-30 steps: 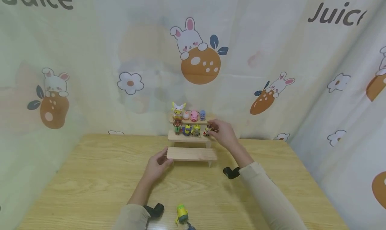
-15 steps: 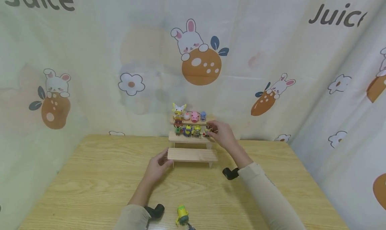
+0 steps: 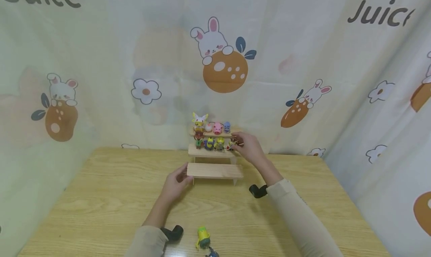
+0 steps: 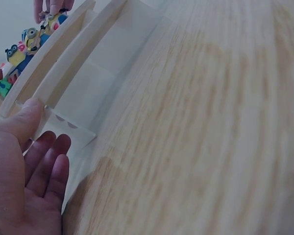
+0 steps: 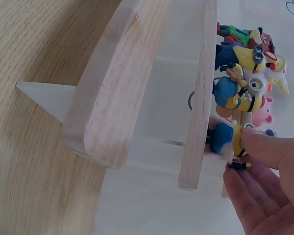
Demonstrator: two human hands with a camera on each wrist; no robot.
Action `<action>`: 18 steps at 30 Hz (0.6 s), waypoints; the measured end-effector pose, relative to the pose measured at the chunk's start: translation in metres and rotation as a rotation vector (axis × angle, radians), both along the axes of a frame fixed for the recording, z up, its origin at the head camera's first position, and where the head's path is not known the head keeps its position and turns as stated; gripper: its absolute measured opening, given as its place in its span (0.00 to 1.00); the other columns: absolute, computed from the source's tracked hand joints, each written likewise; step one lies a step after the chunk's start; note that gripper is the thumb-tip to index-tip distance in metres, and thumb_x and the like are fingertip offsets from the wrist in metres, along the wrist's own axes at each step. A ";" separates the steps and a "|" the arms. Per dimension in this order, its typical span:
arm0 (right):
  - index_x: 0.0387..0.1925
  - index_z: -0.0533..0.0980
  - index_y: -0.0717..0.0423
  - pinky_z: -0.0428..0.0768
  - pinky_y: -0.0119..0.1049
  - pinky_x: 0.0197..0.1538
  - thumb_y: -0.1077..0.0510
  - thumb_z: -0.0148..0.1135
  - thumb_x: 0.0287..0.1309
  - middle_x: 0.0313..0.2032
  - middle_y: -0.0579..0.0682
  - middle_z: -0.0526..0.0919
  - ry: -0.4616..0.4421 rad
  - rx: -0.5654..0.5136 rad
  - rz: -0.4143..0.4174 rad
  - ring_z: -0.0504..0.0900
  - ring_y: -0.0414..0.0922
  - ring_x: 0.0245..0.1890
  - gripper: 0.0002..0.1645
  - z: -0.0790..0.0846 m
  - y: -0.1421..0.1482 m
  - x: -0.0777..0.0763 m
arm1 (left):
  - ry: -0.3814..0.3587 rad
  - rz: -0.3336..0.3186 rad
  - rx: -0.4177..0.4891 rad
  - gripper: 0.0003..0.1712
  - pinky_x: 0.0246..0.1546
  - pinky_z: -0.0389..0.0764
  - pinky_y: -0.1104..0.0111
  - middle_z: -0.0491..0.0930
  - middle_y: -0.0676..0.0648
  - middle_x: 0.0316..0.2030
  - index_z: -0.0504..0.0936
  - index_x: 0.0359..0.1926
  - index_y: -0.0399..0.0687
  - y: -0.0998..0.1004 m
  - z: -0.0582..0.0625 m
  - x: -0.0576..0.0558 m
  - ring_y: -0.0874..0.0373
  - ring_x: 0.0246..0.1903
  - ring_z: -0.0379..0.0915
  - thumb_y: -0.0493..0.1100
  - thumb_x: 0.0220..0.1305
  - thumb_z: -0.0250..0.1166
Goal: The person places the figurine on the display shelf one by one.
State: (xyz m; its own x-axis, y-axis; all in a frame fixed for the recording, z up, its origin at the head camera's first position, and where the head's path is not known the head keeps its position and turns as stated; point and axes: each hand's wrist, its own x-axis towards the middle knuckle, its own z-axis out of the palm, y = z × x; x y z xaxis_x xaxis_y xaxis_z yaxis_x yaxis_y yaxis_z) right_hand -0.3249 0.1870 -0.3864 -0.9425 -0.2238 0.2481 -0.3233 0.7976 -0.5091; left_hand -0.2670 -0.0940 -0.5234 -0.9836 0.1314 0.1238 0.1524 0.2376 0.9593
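Note:
A stepped wooden display stand [image 3: 214, 170] has toy figures on its upper two steps. At the right end of the middle step, my right hand [image 3: 249, 146] pinches a minion figure [image 5: 222, 139] between thumb and fingers; the figure stands upright on the board. My left hand [image 3: 175, 184] holds the left end of the lowest step, thumb on the board's end and fingers curled by the white leg [image 4: 63, 128]. Beside the held figure stand two more minions, one with a guitar [image 5: 232, 93], and a figure in green [image 3: 198, 141].
The top step carries a white-eared figure [image 3: 200, 120], a pink pig [image 3: 217, 128] and a small blue figure [image 3: 227, 127]. Near the front of the table [image 3: 111, 197] lie a yellow-green figure [image 3: 203, 237] and a dark one [image 3: 212, 252]. A printed curtain [image 3: 161, 55] hangs behind.
The head view shifts slightly. Both hands stay in place, the right one at the minion figure and the left one at the stand.

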 end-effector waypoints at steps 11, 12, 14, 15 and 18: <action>0.60 0.71 0.54 0.83 0.45 0.48 0.55 0.65 0.58 0.48 0.54 0.83 -0.017 -0.042 0.002 0.83 0.51 0.46 0.28 -0.003 0.002 -0.001 | -0.005 0.008 -0.004 0.39 0.59 0.75 0.58 0.71 0.45 0.63 0.64 0.69 0.48 -0.001 0.002 0.002 0.49 0.56 0.74 0.50 0.59 0.66; 0.61 0.71 0.54 0.83 0.45 0.49 0.54 0.65 0.58 0.48 0.54 0.83 -0.022 -0.050 0.002 0.83 0.51 0.47 0.29 -0.002 0.003 -0.001 | -0.004 0.011 -0.006 0.38 0.59 0.75 0.58 0.71 0.45 0.63 0.64 0.69 0.48 -0.001 0.002 0.003 0.49 0.56 0.74 0.50 0.59 0.66; 0.62 0.70 0.54 0.82 0.45 0.50 0.53 0.65 0.59 0.48 0.55 0.82 -0.029 -0.079 0.000 0.82 0.51 0.48 0.30 0.001 0.006 0.001 | -0.004 0.015 -0.007 0.38 0.59 0.75 0.58 0.71 0.44 0.63 0.64 0.69 0.48 -0.001 0.002 0.002 0.49 0.55 0.74 0.49 0.59 0.66; 0.61 0.70 0.55 0.82 0.46 0.51 0.53 0.65 0.59 0.48 0.55 0.82 -0.022 -0.101 -0.006 0.81 0.52 0.48 0.30 0.003 0.008 0.002 | -0.002 0.015 -0.010 0.38 0.59 0.76 0.59 0.71 0.44 0.63 0.64 0.69 0.48 -0.001 0.002 0.002 0.49 0.55 0.75 0.49 0.59 0.66; 0.61 0.71 0.56 0.82 0.48 0.52 0.53 0.65 0.58 0.48 0.57 0.81 0.031 -0.195 -0.033 0.80 0.54 0.49 0.30 0.011 0.014 0.010 | 0.009 0.005 -0.016 0.38 0.59 0.76 0.59 0.71 0.44 0.63 0.64 0.69 0.48 0.000 0.004 0.000 0.49 0.55 0.75 0.50 0.60 0.66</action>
